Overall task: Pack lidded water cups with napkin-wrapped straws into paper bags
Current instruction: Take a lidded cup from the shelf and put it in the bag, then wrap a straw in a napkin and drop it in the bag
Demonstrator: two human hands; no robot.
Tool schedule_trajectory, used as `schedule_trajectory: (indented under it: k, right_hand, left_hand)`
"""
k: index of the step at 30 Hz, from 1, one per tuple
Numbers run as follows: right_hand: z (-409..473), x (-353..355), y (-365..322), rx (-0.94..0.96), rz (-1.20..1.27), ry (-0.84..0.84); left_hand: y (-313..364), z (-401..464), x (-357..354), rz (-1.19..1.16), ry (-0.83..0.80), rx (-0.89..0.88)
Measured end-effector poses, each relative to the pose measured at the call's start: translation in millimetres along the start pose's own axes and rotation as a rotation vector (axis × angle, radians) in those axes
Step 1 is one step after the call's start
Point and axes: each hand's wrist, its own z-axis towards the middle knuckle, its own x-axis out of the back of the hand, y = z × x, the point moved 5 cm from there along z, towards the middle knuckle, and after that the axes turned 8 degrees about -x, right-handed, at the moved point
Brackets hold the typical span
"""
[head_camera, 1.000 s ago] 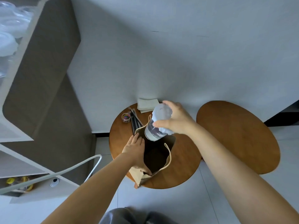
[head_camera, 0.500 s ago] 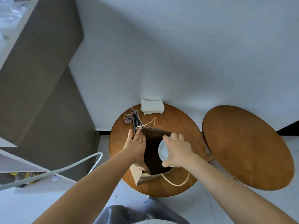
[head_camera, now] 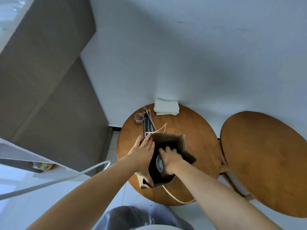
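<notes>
2 round wooden tables stand side by side against the white wall. The right table (head_camera: 265, 163) shows only bare wood; the left table (head_camera: 199, 130) carries everything for the job.

On the left table stands an open paper bag (head_camera: 180, 140), its mouth spread wide toward the camera, 1 rope handle (head_camera: 176, 197) trailing over the near edge of the table. The left hand (head_camera: 142, 150) lies flat against the bag's left wall, fingers straight and together, thumb reaching down along the rim, bracing the opening. The right hand (head_camera: 171, 161) is sunk inside the bag, fingers curled over the lidded cup (head_camera: 159, 163), of which only a pale sliver of lid shows in the dark interior. Whether the cup has reached the bottom cannot be told.

Behind the bag lie a stack of napkins (head_camera: 166, 108) at the wall, a bundle of dark straws (head_camera: 148, 123) just beside the bag's far corner, and a small tub of coloured clips (head_camera: 139, 117) next to them.

The main risk, as I judge it, is letting go before the cup sits flat: released tilted or too high, it could tip inside the bag and the lid could leak. The bag is light and stands near the table's front edge, so pulling the right hand out carelessly could drag or topple it if the left hand stops bracing. The wrist could also catch and tear the paper rim.
</notes>
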Motion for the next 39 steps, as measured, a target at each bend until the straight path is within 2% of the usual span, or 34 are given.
schedule_trajectory:
  k: [22, 25, 30, 32, 34, 36, 38, 39]
  right_hand:
    - [61, -32, 5, 0.048, -0.027, -0.133]
    - [48, -25, 1, 0.102, -0.025, -0.159]
    - [17, 32, 6, 0.226, 0.099, -0.05]
    - [3, 60, 12, 0.264, 0.052, -0.002]
    - [-9, 88, 20, 0.267, 0.024, 0.065]
    - [-14, 113, 30, 0.266, 0.005, 0.173]
    - [-11, 133, 41, 0.258, 0.014, 0.256]
    - [-6, 139, 46, 0.247, 0.028, 0.281]
  left_hand:
    - [0, 9, -2, -0.046, -0.003, 0.095]
    - [-3, 12, 1, -0.058, 0.002, 0.086]
    - [-8, 14, 17, -0.168, 0.013, 0.023]
    - [-12, 11, 34, -0.246, 0.112, -0.022]
    - [-19, 5, 56, -0.337, 0.323, -0.057]
    - [-26, -6, 80, -0.403, 0.597, -0.089]
    - [-36, -18, 102, -0.359, 0.942, -0.106]
    - [-41, -22, 111, -0.346, 1.049, -0.07]
